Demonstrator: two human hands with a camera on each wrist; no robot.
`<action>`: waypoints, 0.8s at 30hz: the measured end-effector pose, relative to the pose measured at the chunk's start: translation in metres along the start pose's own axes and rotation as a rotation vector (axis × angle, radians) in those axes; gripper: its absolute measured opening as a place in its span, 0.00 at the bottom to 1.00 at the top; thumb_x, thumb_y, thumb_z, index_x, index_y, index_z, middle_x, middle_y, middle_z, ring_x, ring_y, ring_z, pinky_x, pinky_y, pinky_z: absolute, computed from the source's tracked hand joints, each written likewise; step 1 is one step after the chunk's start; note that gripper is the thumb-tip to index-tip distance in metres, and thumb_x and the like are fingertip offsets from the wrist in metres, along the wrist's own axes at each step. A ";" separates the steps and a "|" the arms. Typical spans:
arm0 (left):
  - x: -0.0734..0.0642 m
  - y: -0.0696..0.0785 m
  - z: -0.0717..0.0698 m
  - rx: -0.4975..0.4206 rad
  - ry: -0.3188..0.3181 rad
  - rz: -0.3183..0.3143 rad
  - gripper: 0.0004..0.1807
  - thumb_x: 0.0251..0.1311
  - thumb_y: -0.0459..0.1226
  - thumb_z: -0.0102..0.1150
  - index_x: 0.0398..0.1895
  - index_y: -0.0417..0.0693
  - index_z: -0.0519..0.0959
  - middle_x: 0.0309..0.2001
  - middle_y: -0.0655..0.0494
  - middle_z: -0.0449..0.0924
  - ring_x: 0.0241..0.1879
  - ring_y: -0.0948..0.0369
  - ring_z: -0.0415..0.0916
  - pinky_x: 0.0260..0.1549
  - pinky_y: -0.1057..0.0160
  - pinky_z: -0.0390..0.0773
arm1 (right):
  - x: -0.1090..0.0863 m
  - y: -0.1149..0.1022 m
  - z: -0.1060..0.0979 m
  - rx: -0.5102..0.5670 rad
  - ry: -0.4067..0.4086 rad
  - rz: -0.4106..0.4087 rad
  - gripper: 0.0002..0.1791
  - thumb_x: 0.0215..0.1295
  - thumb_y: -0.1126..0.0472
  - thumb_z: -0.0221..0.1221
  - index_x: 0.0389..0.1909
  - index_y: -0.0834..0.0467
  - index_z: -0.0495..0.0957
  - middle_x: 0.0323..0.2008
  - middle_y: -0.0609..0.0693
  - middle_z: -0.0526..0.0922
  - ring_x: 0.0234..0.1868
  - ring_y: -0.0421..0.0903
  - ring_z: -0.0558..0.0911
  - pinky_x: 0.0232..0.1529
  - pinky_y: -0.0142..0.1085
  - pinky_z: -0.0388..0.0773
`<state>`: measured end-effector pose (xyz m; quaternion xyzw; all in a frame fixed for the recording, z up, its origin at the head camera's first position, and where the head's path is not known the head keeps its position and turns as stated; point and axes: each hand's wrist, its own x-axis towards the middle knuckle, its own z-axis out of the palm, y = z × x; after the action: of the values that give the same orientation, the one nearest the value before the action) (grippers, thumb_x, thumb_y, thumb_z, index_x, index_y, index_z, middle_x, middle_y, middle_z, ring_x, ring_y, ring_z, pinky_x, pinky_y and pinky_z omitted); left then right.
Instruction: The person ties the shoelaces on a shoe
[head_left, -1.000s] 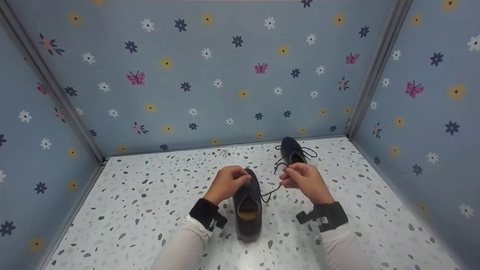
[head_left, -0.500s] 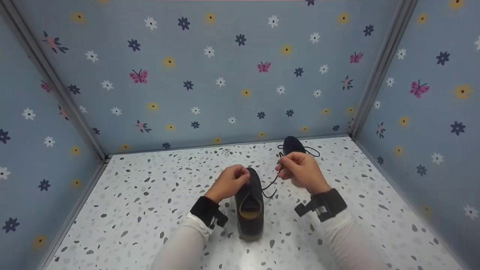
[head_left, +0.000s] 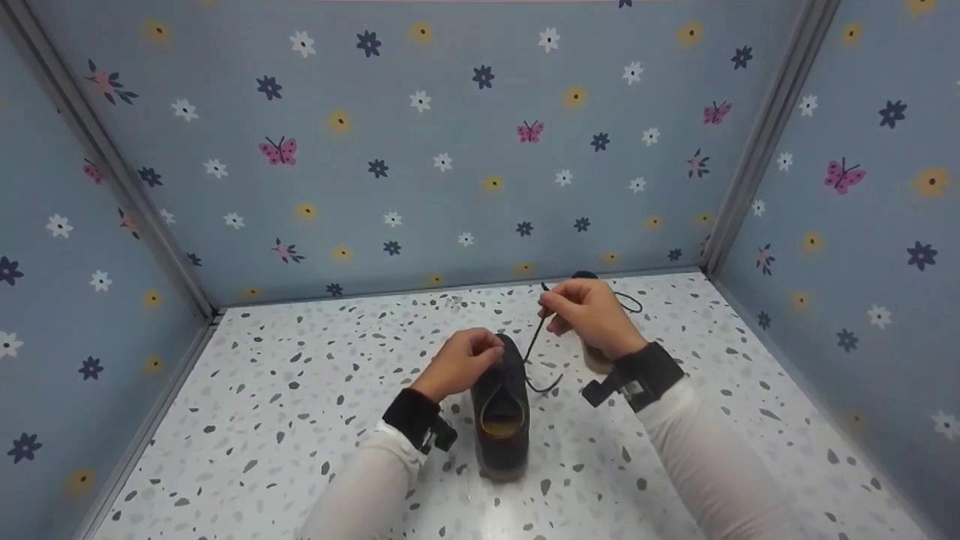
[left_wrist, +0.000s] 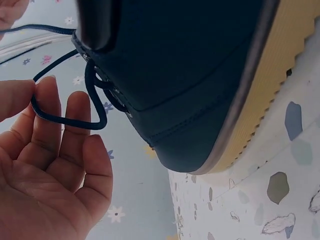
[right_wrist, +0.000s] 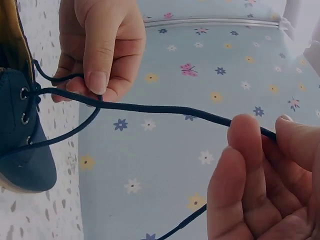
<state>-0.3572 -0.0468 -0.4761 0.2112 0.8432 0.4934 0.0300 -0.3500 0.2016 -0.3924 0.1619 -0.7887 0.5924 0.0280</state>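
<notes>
A navy lace-up shoe (head_left: 501, 454) with a yellowish sole stands on the floor, toe away from me. My left hand (head_left: 466, 364) is over its left side near the toe. In the left wrist view, that hand's thumb and fingertips pinch a bent loop of dark blue shoelace (left_wrist: 67, 120). Up and to the right of the shoe, my right hand (head_left: 592, 311) pinches the other shoelace end between thumb and fingers. In the right wrist view this shoelace (right_wrist: 160, 109) runs nearly straight from the top eyelet, passing in front of the left thumb tip. A loose end hangs below the right fingers.
A second navy shoe (head_left: 598, 361) stands farther back, mostly hidden behind the right hand, its lace loop (head_left: 630, 303) showing at the right. Speckled white floor (head_left: 300, 420) lies around. Flower-patterned blue panels (head_left: 420, 150) enclose the back and both sides. Dark straps (head_left: 651, 371) circle both wrists.
My right hand has moved up and left, drawing its shoelace from slack to straight, and now covers more of the second shoe. The left hand has stayed nearly still.
</notes>
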 end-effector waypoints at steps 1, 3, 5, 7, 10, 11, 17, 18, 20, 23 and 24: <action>0.000 0.000 0.000 0.004 -0.001 0.001 0.07 0.74 0.40 0.60 0.42 0.48 0.85 0.36 0.55 0.85 0.35 0.65 0.79 0.40 0.63 0.78 | 0.003 -0.002 0.002 -0.025 -0.002 -0.011 0.11 0.74 0.57 0.64 0.36 0.60 0.87 0.30 0.48 0.89 0.23 0.39 0.86 0.31 0.33 0.86; 0.001 0.000 0.000 0.017 -0.003 0.004 0.07 0.73 0.40 0.61 0.43 0.48 0.85 0.36 0.55 0.85 0.35 0.66 0.78 0.40 0.63 0.79 | 0.009 -0.004 0.006 -0.071 -0.008 -0.029 0.10 0.73 0.57 0.64 0.36 0.60 0.88 0.29 0.49 0.89 0.23 0.39 0.85 0.29 0.32 0.85; 0.002 0.000 0.000 0.027 -0.005 0.009 0.07 0.73 0.40 0.61 0.43 0.48 0.85 0.36 0.55 0.86 0.35 0.66 0.78 0.41 0.63 0.79 | 0.015 -0.006 0.010 -0.119 -0.017 -0.043 0.10 0.73 0.58 0.65 0.35 0.59 0.88 0.29 0.50 0.89 0.23 0.40 0.85 0.29 0.32 0.84; 0.002 0.001 0.000 0.026 -0.007 0.015 0.07 0.73 0.40 0.61 0.44 0.47 0.85 0.37 0.55 0.86 0.36 0.65 0.79 0.41 0.62 0.79 | 0.020 -0.007 0.015 -0.165 -0.035 -0.053 0.10 0.73 0.57 0.65 0.35 0.58 0.89 0.28 0.50 0.88 0.24 0.43 0.86 0.28 0.31 0.83; 0.003 0.001 0.000 0.025 -0.011 0.019 0.07 0.73 0.39 0.61 0.44 0.47 0.85 0.37 0.54 0.86 0.36 0.65 0.79 0.41 0.62 0.80 | 0.028 -0.009 0.021 -0.223 -0.066 -0.060 0.10 0.74 0.56 0.64 0.35 0.56 0.89 0.26 0.50 0.87 0.25 0.45 0.86 0.28 0.31 0.80; 0.003 0.001 0.000 0.026 -0.012 0.021 0.07 0.72 0.39 0.61 0.44 0.47 0.85 0.37 0.55 0.86 0.36 0.65 0.79 0.41 0.62 0.80 | 0.030 -0.010 0.022 -0.234 -0.073 -0.060 0.10 0.74 0.55 0.64 0.34 0.56 0.88 0.25 0.49 0.86 0.25 0.45 0.85 0.28 0.31 0.80; 0.004 0.000 0.001 0.044 -0.020 0.045 0.07 0.72 0.40 0.62 0.43 0.47 0.86 0.37 0.55 0.86 0.35 0.65 0.78 0.41 0.62 0.80 | 0.047 -0.013 0.030 -0.253 -0.071 -0.056 0.11 0.74 0.55 0.63 0.33 0.56 0.88 0.23 0.48 0.83 0.22 0.40 0.83 0.27 0.31 0.78; 0.004 -0.001 0.001 0.045 -0.022 0.048 0.07 0.71 0.40 0.62 0.43 0.47 0.86 0.37 0.54 0.86 0.35 0.65 0.78 0.41 0.62 0.80 | 0.050 -0.013 0.031 -0.254 -0.073 -0.049 0.11 0.75 0.55 0.63 0.34 0.56 0.88 0.24 0.48 0.83 0.23 0.40 0.83 0.27 0.31 0.78; 0.003 -0.001 0.000 0.044 -0.026 0.049 0.07 0.71 0.40 0.63 0.43 0.47 0.86 0.37 0.54 0.86 0.35 0.65 0.79 0.42 0.61 0.80 | 0.055 -0.013 0.033 -0.241 -0.079 -0.029 0.11 0.75 0.55 0.63 0.34 0.57 0.87 0.24 0.48 0.83 0.23 0.40 0.83 0.28 0.31 0.79; 0.003 -0.001 0.000 0.046 -0.034 0.045 0.07 0.71 0.41 0.63 0.43 0.48 0.86 0.38 0.55 0.86 0.36 0.65 0.79 0.43 0.60 0.80 | 0.061 -0.013 0.036 -0.207 -0.081 0.013 0.11 0.75 0.56 0.63 0.35 0.58 0.87 0.25 0.48 0.84 0.25 0.41 0.84 0.30 0.31 0.82; 0.002 -0.001 0.000 0.045 -0.040 0.043 0.07 0.71 0.41 0.63 0.43 0.48 0.86 0.38 0.55 0.86 0.36 0.64 0.79 0.43 0.60 0.81 | 0.063 -0.013 0.037 -0.197 -0.078 0.025 0.11 0.75 0.56 0.63 0.36 0.58 0.87 0.25 0.48 0.84 0.25 0.41 0.84 0.31 0.31 0.83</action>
<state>-0.3598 -0.0467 -0.4765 0.2396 0.8486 0.4706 0.0317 -0.3998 0.1495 -0.3765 0.1715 -0.8456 0.5056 0.0057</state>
